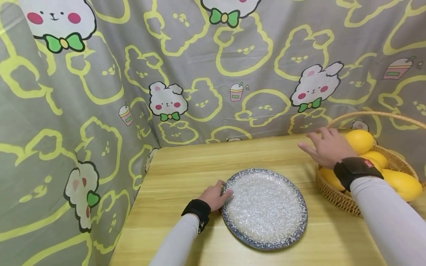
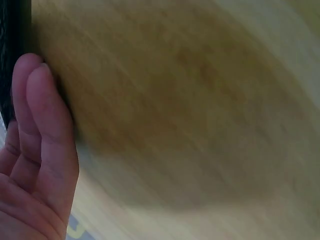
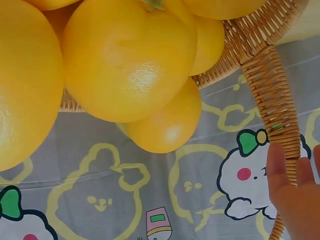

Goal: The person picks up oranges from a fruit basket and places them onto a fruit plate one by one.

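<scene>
Left hand [image 1: 213, 196] pinches the plate [image 1: 266, 208], flat and face up; right hand [image 1: 330, 148], loosely spread, hovers by the basket [image 1: 339, 200].

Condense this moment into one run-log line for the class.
Left hand: holds plate at rim | Right hand: holds nothing, near basket | Basket: yellow fruit inside | Plate: speckled, dark-rimmed
</scene>
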`<act>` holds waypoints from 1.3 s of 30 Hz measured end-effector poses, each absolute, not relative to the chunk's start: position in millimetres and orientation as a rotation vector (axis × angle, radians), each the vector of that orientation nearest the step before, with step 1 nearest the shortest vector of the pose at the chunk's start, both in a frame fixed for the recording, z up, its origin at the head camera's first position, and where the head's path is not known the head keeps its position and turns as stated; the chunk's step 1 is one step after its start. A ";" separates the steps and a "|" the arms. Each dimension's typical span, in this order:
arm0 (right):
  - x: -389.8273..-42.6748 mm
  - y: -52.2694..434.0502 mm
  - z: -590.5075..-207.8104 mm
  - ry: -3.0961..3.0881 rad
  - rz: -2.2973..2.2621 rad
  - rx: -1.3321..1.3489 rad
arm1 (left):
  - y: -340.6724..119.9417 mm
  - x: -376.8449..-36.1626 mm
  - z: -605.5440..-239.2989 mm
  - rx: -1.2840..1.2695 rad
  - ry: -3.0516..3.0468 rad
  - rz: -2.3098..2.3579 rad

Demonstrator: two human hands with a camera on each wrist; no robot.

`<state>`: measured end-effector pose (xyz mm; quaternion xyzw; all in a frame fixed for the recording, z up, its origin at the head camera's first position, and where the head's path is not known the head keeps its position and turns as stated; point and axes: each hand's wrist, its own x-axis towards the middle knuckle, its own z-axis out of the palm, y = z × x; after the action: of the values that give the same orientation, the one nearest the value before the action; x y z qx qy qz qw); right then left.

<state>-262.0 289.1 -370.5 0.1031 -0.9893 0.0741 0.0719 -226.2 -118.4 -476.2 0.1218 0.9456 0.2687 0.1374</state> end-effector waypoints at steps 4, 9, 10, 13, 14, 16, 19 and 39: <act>-260.6 292.6 -373.0 -2.955 0.216 0.309 | -116.3 -226.0 -477.5 0.326 2.693 0.814; -257.7 294.7 -375.4 -2.936 0.212 0.307 | -117.9 -229.7 -487.3 0.337 2.694 0.831; -257.1 295.5 -375.5 -2.938 0.212 0.306 | -118.6 -230.8 -490.4 0.343 2.696 0.843; -255.5 298.7 -376.5 -2.940 0.213 0.302 | -120.8 -233.2 -498.2 0.363 2.715 0.852; -255.1 300.0 -376.9 -2.940 0.213 0.302 | -121.7 -233.5 -499.8 0.368 2.706 0.875; -254.2 302.2 -377.8 -2.932 0.214 0.306 | -123.0 -233.4 -500.7 0.364 2.685 0.912; -252.9 305.4 -380.0 -2.919 0.227 0.309 | -124.9 -231.9 -499.3 0.351 2.634 0.991; -234.7 350.2 -399.7 -3.103 0.274 0.053 | -129.2 -229.4 -495.6 0.312 2.551 1.125</act>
<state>-234.7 350.2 -399.7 0.0171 -0.9959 0.0878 0.0130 -229.4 -129.2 -495.6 0.1097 0.8965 0.3953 0.1675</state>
